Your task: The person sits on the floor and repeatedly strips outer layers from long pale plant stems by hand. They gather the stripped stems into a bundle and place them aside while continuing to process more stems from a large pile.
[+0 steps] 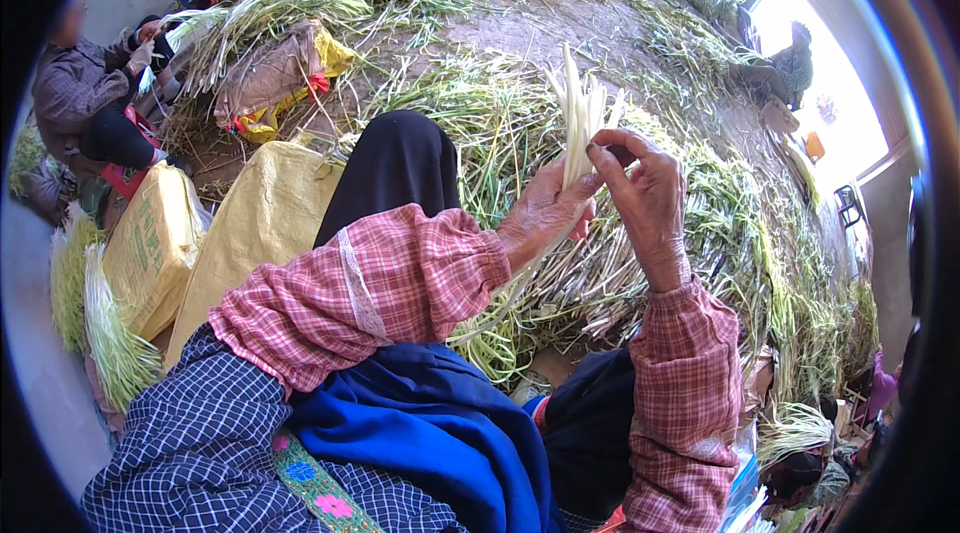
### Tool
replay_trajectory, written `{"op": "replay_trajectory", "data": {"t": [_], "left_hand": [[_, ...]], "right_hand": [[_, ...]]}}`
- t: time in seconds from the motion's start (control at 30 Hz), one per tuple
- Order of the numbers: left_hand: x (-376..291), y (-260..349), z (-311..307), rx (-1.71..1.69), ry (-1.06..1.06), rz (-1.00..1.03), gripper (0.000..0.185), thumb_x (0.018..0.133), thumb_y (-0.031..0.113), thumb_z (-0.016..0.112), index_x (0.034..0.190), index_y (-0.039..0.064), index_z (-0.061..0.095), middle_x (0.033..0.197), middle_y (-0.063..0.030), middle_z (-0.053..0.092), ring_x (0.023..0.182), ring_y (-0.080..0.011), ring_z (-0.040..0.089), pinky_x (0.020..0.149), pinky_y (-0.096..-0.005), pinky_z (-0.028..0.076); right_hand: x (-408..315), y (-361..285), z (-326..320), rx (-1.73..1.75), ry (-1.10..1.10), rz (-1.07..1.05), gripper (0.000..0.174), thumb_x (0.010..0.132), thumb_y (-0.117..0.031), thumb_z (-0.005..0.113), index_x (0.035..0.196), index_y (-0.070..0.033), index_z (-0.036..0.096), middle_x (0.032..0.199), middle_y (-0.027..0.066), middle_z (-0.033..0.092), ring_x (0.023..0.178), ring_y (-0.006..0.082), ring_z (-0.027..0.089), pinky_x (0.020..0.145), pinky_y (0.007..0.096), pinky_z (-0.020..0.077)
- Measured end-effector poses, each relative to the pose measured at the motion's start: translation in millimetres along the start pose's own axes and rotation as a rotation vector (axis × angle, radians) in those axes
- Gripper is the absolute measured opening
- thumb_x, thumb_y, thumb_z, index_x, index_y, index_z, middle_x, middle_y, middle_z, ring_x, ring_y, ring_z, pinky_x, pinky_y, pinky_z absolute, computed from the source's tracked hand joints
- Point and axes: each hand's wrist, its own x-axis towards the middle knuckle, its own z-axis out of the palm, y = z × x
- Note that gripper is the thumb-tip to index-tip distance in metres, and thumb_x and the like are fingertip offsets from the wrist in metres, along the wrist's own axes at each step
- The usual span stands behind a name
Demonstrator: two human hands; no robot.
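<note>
My left hand is closed around a small bunch of pale stalks, with their white ends pointing up and away from me. Long thin leaves of the bunch trail down below that hand. Against the right side of the bunch, the bent thumb and forefinger of my right hand come together. Whether they pinch a single stalk is too small to tell. Beneath both hands spreads a heap of loose green leaves and pale stalks.
Yellow woven sacks stand at my left, near upright pale bundles. A seated person handles stalks farther left. Another bundle lies on a wrapped load. More people sit at the back left and by the bright doorway.
</note>
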Motion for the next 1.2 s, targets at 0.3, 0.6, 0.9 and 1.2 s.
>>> {"op": "replay_trajectory", "data": {"t": [0.3, 0.6, 0.9, 1.2], "left_hand": [[10.6, 1.4, -3.5, 0.311, 0.004, 0.278, 0.043, 0.094, 0.035, 0.047, 0.118, -0.001, 0.043, 0.065, -0.0059, 0.054, 0.055, -0.0132, 0.056, 0.048, -0.0283, 0.045], [8.4, 19.3, -0.4, 0.473, 0.059, 0.353, 0.045, 0.092, 0.037, 0.049, 0.113, -0.003, 0.047, 0.067, -0.0143, 0.056, 0.058, -0.0287, 0.058, 0.057, -0.04, 0.046], [3.5, 33.0, 6.8, 0.452, -0.041, 0.359, 0.048, 0.094, 0.045, 0.049, 0.108, 0.0, 0.048, 0.064, 0.0006, 0.048, 0.054, -0.0068, 0.049, 0.047, -0.0224, 0.039], [-0.4, 19.7, 13.3, 0.425, -0.064, 0.287, 0.056, 0.092, 0.049, 0.046, 0.118, -0.001, 0.044, 0.066, -0.0095, 0.053, 0.057, -0.0204, 0.053, 0.055, -0.037, 0.043]], "right_hand": [[3.4, -7.8, -0.7, 0.141, 0.012, 0.108, 0.021, 0.081, -0.022, 0.069, 0.09, -0.003, 0.068, 0.067, 0.0068, 0.067, 0.06, 0.0113, 0.063, 0.056, 0.026, 0.0468], [3.2, -21.8, -4.0, 0.202, 0.097, 0.12, 0.02, 0.083, -0.017, 0.067, 0.093, 0.0, 0.068, 0.071, 0.006, 0.068, 0.061, 0.0081, 0.06, 0.055, 0.0248, 0.0453], [4.0, -24.3, -11.3, 0.437, 0.24, 0.134, 0.018, 0.084, -0.011, 0.065, 0.094, 0.004, 0.065, 0.074, 0.0018, 0.065, 0.062, 0.0039, 0.052, 0.056, 0.0187, 0.0406], [14.8, -33.4, -27.0, 0.439, 0.36, 0.043, 0.013, 0.088, -0.007, 0.06, 0.095, 0.004, 0.063, 0.069, 0.0025, 0.061, 0.058, 0.0052, 0.051, 0.051, 0.0178, 0.0386]]}}
